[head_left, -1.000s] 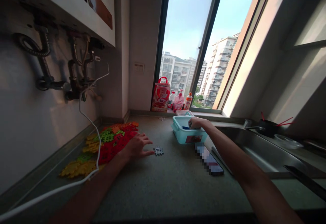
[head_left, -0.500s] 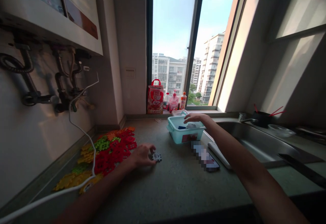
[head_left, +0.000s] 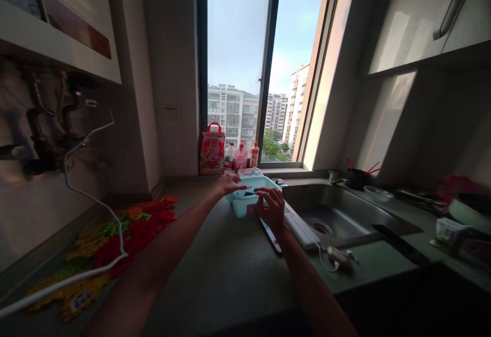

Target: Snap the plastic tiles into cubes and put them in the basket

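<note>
Both of my hands are over the light teal plastic bin [head_left: 240, 208]. My left hand [head_left: 228, 184] reaches across its left side, thumb and fingers pinched on a small grey piece whose edge barely shows at the fingertips. Facing it, my right hand [head_left: 272, 205] is at the bin's front right, its fingers bent and closed together; whatever is in them is too small to make out. Something dark blue [head_left: 249, 193] lies inside the bin. Under my right hand, a phone [head_left: 273, 239] is partly hidden on the counter.
Red, green and yellow leaf-shaped mats [head_left: 134, 229] lie at left, crossed by a white cable [head_left: 120, 234]. A white power strip [head_left: 303, 227] borders the steel sink [head_left: 345, 209]. Bottles [head_left: 241, 157] and a red bag [head_left: 212, 152] stand by the window. A dark-handled tool [head_left: 399, 244] lies at right.
My left hand has risen from the counter to the bin, taking the grey piece along. My right hand has drawn back to the bin's near right, fingers closing. The view has swung right.
</note>
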### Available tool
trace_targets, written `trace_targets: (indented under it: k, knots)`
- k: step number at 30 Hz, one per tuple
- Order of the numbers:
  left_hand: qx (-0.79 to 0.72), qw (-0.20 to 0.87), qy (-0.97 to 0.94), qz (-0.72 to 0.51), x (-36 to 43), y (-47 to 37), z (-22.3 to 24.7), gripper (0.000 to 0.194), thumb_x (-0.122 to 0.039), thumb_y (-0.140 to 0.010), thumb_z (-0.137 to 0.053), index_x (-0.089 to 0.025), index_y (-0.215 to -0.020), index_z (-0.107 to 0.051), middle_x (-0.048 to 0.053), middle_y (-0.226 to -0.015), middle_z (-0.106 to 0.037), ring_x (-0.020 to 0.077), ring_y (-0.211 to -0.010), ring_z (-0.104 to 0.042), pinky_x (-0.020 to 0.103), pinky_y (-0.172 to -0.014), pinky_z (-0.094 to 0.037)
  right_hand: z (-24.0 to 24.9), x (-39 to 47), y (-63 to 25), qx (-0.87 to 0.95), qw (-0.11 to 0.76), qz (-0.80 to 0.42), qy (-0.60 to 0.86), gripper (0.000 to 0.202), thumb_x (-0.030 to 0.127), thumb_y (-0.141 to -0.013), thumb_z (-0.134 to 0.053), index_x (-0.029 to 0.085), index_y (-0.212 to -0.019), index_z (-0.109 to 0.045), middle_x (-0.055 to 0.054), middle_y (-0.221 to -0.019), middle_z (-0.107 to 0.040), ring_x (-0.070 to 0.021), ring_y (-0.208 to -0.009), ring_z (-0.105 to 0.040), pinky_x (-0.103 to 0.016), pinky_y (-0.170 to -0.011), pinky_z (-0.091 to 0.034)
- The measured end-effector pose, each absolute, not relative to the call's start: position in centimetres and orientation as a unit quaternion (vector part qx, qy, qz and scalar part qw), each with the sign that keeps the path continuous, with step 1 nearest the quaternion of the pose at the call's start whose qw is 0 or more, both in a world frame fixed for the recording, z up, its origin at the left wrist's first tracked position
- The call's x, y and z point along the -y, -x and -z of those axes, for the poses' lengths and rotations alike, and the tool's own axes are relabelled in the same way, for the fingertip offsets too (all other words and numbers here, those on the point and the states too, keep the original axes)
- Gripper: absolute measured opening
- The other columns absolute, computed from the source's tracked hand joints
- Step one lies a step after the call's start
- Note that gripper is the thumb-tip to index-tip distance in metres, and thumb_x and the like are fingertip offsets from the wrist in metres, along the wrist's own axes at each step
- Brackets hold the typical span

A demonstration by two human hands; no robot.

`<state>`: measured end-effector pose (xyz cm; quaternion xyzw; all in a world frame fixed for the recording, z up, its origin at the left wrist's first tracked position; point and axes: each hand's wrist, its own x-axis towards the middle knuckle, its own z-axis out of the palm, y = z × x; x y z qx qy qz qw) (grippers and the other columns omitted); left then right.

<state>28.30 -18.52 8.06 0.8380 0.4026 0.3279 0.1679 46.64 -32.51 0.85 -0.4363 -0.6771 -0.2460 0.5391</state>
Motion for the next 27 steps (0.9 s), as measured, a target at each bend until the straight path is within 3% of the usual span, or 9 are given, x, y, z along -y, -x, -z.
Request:
trace_targets:
  k: [4,8,12,16,20,23,27]
  knots:
    - [-0.395,0.155,-0.826,-0.372,20.4,-26.5,-7.8,0.040,-0.053,-0.094,-0.065,-0.021,-0.113,-0.079,0.009,-0.115,-0.079,0.0243,-0.102,-0.072,0.034,-0.091,-0.054,-0.4,32.6,-46.2,0.723,0.524,0.240,0.381,0.022,0.014,-0.091,-0.055,0.025,-0.100,-0.072,-0.007,-0.105,-0.076,-0.0249,-0.098,-0.068,-0.044,-0.090,-0.051]
    - [-0.303,0.092,-0.872,-0.373,27.1,-19.0,-6.4,0.029,-0.047,-0.097,-0.065,-0.023,-0.106,-0.079,0.007,-0.108,-0.079,0.0243,-0.105,-0.069,0.039,-0.101,-0.050,0.2,32.8,-44.8,0.756,0.521,0.212,0.336,0.027,0.012,-0.090,-0.056,0.028,-0.105,-0.072,-0.007,-0.112,-0.075,-0.0268,-0.099,-0.068,-0.047,-0.089,-0.052]
    - [-0.300,0.052,-0.921,-0.243,36.0,-8.5,-3.5,0.024,-0.043,-0.101,-0.062,-0.028,-0.110,-0.078,0.005,-0.116,-0.077,0.0230,-0.115,-0.066,0.042,-0.114,-0.043,1.5,33.6,-41.6,0.825,0.461,0.170,0.278,0.032,0.011,-0.089,-0.057,0.029,-0.111,-0.072,-0.009,-0.120,-0.073,-0.0280,-0.102,-0.068,-0.049,-0.090,-0.054]
    - [-0.442,-0.014,-0.875,-0.198,42.2,2.3,0.2,0.045,-0.057,-0.092,-0.069,-0.032,-0.129,-0.072,0.007,-0.138,-0.068,0.0310,-0.134,-0.057,0.049,-0.119,-0.040,3.0,34.7,-38.0,0.906,0.338,0.107,0.230,0.036,0.015,-0.094,-0.057,0.028,-0.125,-0.070,-0.011,-0.133,-0.068,-0.0278,-0.109,-0.068,-0.049,-0.095,-0.055]
    - [-0.583,-0.074,-0.786,-0.192,44.8,10.1,3.4,0.074,-0.067,-0.085,-0.070,-0.029,-0.148,-0.060,0.011,-0.154,-0.056,0.0375,-0.142,-0.050,0.053,-0.119,-0.042,4.4,35.6,-35.8,0.943,0.223,0.038,0.245,0.046,0.025,-0.097,-0.060,0.031,-0.142,-0.062,-0.012,-0.156,-0.052,-0.0308,-0.129,-0.061,-0.053,-0.107,-0.051]
    - [-0.640,-0.073,-0.738,-0.199,44.8,12.4,4.9,0.083,-0.070,-0.086,-0.066,-0.025,-0.154,-0.053,0.013,-0.158,-0.051,0.0385,-0.144,-0.048,0.051,-0.119,-0.043,5.1,35.8,-35.5,0.940,0.184,0.005,0.287,0.055,0.034,-0.097,-0.062,0.033,-0.151,-0.054,-0.013,-0.164,-0.041,-0.0336,-0.140,-0.053,-0.055,-0.113,-0.047]
    - [-0.667,-0.051,-0.719,-0.189,43.9,12.6,5.7,0.083,-0.074,-0.087,-0.062,-0.029,-0.156,-0.051,0.012,-0.162,-0.047,0.0396,-0.146,-0.046,0.053,-0.120,-0.041,5.4,35.6,-35.6,0.925,0.164,-0.018,0.342,0.062,0.042,-0.097,-0.064,0.034,-0.157,-0.046,-0.013,-0.168,-0.034,-0.0355,-0.147,-0.045,-0.057,-0.118,-0.042]
